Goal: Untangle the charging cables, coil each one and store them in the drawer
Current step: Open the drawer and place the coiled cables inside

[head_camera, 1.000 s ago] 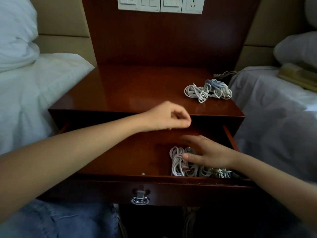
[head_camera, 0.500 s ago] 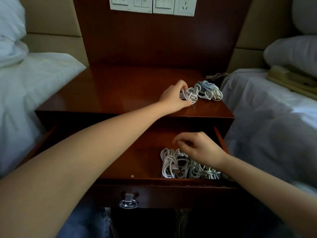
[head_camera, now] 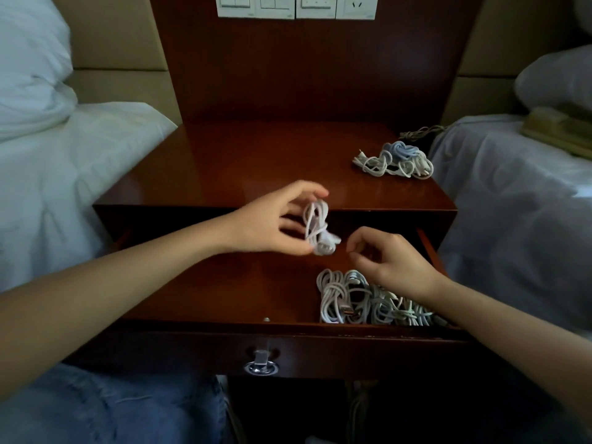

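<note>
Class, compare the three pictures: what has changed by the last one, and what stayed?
The left hand took a white cable from the nightstand top and carried it back over the open drawer. The right hand lifted off the coiled cables there. Those and the remaining tangle on top stayed put.

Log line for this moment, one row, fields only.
left grip: holds white cable over drawer | right grip: empty, above stored cables | pile: on nightstand, untouched

Drawer (head_camera: 224, 290) left half bare, coiled cables (head_camera: 358, 299) crowd right front, perhaps 2 bundles (head_camera: 395, 160) atop nightstand (head_camera: 256, 161)
</note>
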The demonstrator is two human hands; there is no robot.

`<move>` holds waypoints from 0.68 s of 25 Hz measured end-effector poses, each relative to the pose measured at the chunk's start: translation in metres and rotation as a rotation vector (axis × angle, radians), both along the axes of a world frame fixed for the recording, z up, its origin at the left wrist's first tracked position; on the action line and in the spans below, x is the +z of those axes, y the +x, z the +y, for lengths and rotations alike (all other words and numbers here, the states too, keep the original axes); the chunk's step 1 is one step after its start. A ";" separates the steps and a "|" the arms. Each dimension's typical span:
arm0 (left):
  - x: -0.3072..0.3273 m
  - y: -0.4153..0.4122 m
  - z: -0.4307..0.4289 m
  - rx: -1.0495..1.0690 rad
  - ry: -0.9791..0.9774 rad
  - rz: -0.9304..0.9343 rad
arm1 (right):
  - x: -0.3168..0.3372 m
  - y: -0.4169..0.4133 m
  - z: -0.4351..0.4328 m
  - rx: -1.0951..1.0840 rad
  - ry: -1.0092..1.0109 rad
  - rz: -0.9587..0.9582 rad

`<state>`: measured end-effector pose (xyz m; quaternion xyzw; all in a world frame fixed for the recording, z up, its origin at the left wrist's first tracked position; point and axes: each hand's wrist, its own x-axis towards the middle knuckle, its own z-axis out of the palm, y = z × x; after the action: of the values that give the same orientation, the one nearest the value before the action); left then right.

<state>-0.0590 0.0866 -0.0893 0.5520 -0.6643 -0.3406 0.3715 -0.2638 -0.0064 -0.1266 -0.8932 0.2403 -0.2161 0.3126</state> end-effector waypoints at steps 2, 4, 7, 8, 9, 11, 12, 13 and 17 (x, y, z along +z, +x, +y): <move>-0.011 0.010 0.016 -0.097 0.163 -0.073 | -0.002 0.000 0.000 0.043 0.076 0.086; -0.026 0.015 0.022 -0.170 0.315 -0.155 | -0.003 0.002 0.002 0.097 0.092 0.261; -0.044 0.009 0.017 -0.163 0.371 -0.190 | -0.007 0.005 0.004 0.168 -0.023 0.473; -0.047 0.005 0.014 -0.145 0.367 -0.189 | -0.008 0.007 0.005 0.177 -0.049 0.509; -0.049 0.000 0.011 -0.128 0.367 -0.194 | -0.009 0.007 0.005 0.182 -0.059 0.531; -0.050 -0.006 0.008 -0.105 0.357 -0.218 | -0.011 0.008 0.006 0.192 -0.037 0.539; -0.051 -0.008 0.007 -0.099 0.341 -0.247 | -0.011 0.008 0.006 0.195 -0.016 0.530; -0.052 -0.008 0.007 -0.098 0.322 -0.296 | -0.010 0.009 0.007 0.199 -0.001 0.522; -0.049 -0.007 0.015 -0.093 0.350 -0.441 | -0.010 0.012 0.010 0.210 -0.035 0.540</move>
<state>-0.0655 0.1015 -0.1384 0.6376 -0.6846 -0.3385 0.1010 -0.2516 0.0034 -0.1363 -0.9437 0.2171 0.0591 0.2427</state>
